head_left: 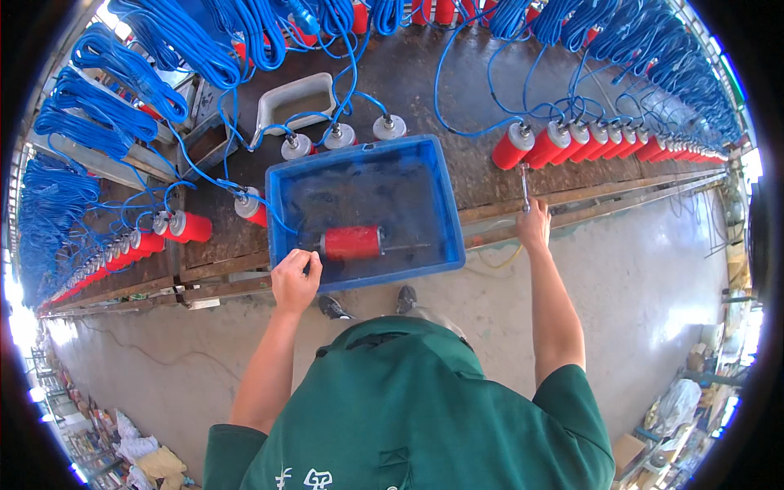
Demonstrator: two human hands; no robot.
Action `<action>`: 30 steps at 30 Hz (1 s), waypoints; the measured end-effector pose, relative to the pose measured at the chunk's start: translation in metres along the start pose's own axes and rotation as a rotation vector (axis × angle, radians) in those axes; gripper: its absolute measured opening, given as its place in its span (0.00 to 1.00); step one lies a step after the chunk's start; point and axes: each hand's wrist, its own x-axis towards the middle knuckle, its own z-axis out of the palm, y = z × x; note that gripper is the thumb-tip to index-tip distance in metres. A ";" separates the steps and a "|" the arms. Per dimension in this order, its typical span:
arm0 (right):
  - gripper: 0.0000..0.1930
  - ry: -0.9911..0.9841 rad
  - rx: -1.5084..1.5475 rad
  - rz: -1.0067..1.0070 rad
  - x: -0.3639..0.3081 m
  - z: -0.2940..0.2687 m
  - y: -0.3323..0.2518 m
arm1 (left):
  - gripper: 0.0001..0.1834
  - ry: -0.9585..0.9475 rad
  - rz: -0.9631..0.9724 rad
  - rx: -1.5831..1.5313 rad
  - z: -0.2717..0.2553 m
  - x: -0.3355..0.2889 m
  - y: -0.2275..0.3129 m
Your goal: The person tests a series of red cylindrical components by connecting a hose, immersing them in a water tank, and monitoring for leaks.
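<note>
While your left hand (295,280) pinches the wet red cylinder (351,242) in the blue tub (447,214), treat it as slippery; your right hand (533,229) clasps a metal tool (523,187).

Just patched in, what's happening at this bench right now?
A person in a green shirt stands at a long workbench lined with red cylinders on blue cables. The left hand is at the near rim of a blue plastic tub, fingers by the end of a red cylindrical unit lying on its side inside it. The right hand holds a slim metal tool upright near the row of red cylinders on the right. A white tray sits behind the tub.
</note>
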 end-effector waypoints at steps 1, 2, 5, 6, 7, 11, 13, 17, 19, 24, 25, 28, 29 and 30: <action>0.24 -0.001 -0.006 0.003 -0.005 -0.001 -0.002 | 0.11 0.025 0.004 0.025 0.001 0.000 -0.001; 0.24 0.001 0.126 0.014 -0.011 -0.001 -0.004 | 0.14 0.050 0.008 0.050 0.002 0.000 -0.002; 0.21 -0.006 0.360 0.039 -0.041 -0.020 -0.056 | 0.16 0.091 0.028 0.018 0.003 -0.003 -0.006; 0.19 -0.047 0.558 0.095 -0.051 -0.030 -0.085 | 0.16 0.092 0.022 0.022 0.001 -0.005 -0.007; 0.18 -0.085 0.753 0.156 -0.062 -0.036 -0.109 | 0.16 0.110 0.040 0.028 0.001 -0.005 -0.007; 0.17 -0.010 0.782 0.016 -0.092 -0.052 -0.186 | 0.16 0.124 0.045 0.003 0.002 -0.005 -0.008; 0.20 0.013 0.700 -0.065 -0.097 -0.049 -0.204 | 0.16 0.118 0.041 -0.008 0.002 -0.003 -0.005; 0.23 0.076 0.516 -0.197 -0.104 -0.047 -0.209 | 0.16 0.091 0.032 -0.022 -0.001 -0.004 -0.002; 0.25 0.072 0.498 -0.226 -0.102 -0.046 -0.210 | 0.16 0.100 0.031 -0.020 -0.001 -0.004 -0.003; 0.28 0.039 0.415 -0.243 -0.102 -0.049 -0.213 | 0.16 0.100 0.022 -0.034 -0.001 -0.005 -0.004; 0.28 0.040 0.410 -0.240 -0.103 -0.049 -0.213 | 0.16 0.100 0.017 -0.029 -0.001 -0.005 -0.003; 0.29 0.034 0.404 -0.249 -0.103 -0.049 -0.213 | 0.16 0.096 0.021 -0.043 -0.002 -0.004 -0.002; 0.29 0.040 0.400 -0.260 -0.103 -0.049 -0.212 | 0.16 0.088 0.021 -0.029 -0.002 -0.004 -0.003; 0.29 0.038 0.402 -0.260 -0.103 -0.050 -0.213 | 0.15 0.079 0.022 -0.015 -0.003 -0.005 -0.003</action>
